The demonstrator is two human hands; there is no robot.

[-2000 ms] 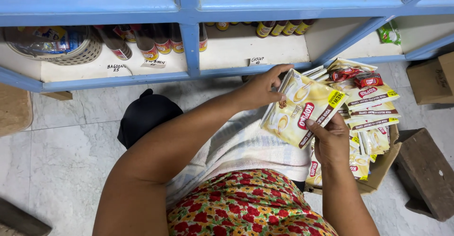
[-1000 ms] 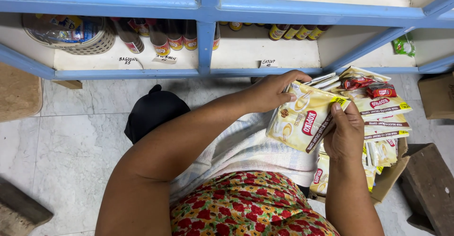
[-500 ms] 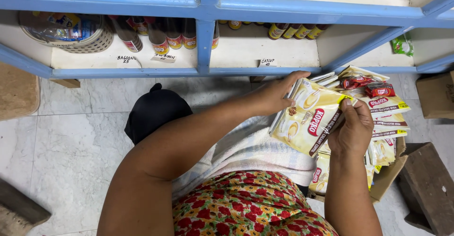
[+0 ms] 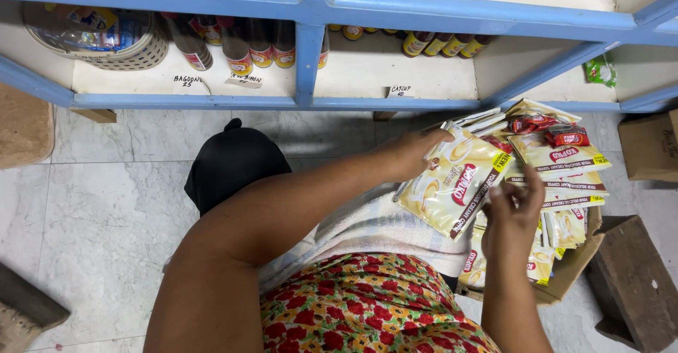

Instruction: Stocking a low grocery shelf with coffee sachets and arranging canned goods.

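— Both hands are working the coffee sachets: left hand [image 4: 413,151] is gripping the top edge of the front cream sachet strip [image 4: 455,183], right hand [image 4: 514,215] is pinching its lower side.

— Changed lately?

— The fan is sitting slightly lower now, above the cardboard box [image 4: 565,282] — sorting is continuing.

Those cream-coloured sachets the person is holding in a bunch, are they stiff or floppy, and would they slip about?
Probably floppy: the sachets fan out and curve where the left hand grips them. Likely light, since one hand carries many. Their glossy film looks slippery, so the fan may slide apart; the right hand steadies it.
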